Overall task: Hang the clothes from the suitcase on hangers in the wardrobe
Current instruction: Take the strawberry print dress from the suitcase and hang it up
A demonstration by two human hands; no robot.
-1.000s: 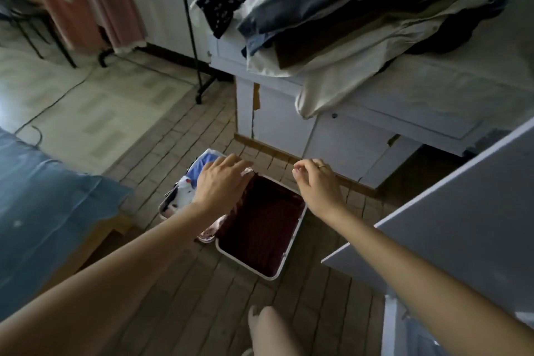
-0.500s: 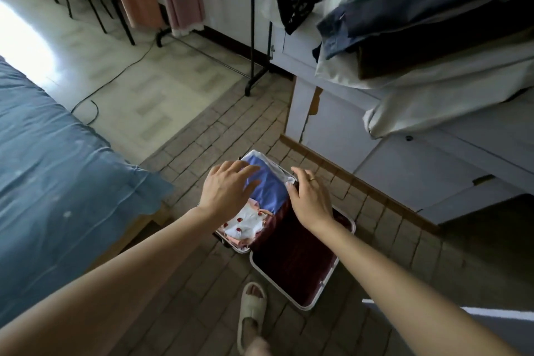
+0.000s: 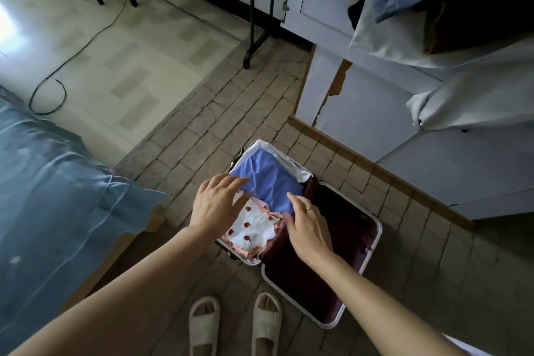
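Observation:
An open suitcase [image 3: 375,228] with a white rim and dark red lining lies on the brick floor. Its left half is packed with folded clothes: a blue garment [image 3: 268,182] on top, a white garment with red strawberries [image 3: 254,228] and pink cloth beneath. My left hand [image 3: 216,202] hovers over the left edge of the clothes, fingers spread and straight. My right hand [image 3: 309,225], wearing a ring, rests with straight fingers at the blue garment's right edge, beside the dark red lining flap.
A bed with blue bedding [image 3: 57,182] fills the left. White cabinets [image 3: 375,113] stand at right, with a heap of clothes [image 3: 448,9] on top. A black clothes rack leg [image 3: 254,37] and a cable [image 3: 86,37] cross the floor behind. My slippered feet [image 3: 234,324] stand below the suitcase.
The view has tilted down and moved closer to the suitcase. Both hands moved from the suitcase's far rim onto the packed clothes, which now show fully.

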